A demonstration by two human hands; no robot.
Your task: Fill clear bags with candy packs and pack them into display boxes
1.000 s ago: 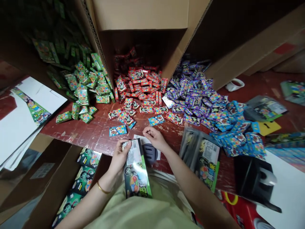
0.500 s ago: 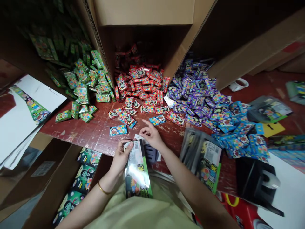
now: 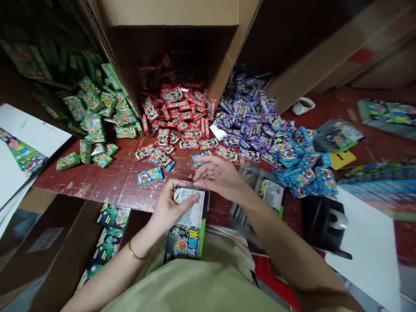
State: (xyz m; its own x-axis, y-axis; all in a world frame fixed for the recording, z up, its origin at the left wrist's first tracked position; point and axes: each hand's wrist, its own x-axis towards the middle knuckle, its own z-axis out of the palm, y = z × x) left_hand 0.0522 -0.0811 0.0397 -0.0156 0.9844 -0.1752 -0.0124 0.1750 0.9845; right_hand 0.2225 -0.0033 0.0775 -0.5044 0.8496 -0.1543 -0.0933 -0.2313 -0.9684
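black package (image 3: 184, 236) sits gripped in left hand (image 3: 167, 212), right hand (image 3: 227, 178) loosely unclenched at its top.

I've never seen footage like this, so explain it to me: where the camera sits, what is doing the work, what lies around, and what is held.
There is no machine here: a person works with two bare hands. The camera is worn on that person's head, looking forward and down.

The left hand grips a flat printed package near its top. The right hand is at the package's top edge, fingers curled; whether it touches is hard to tell.

On the reddish table, from left to right, are piles of green packets, red packets, purple packets and blue packets.
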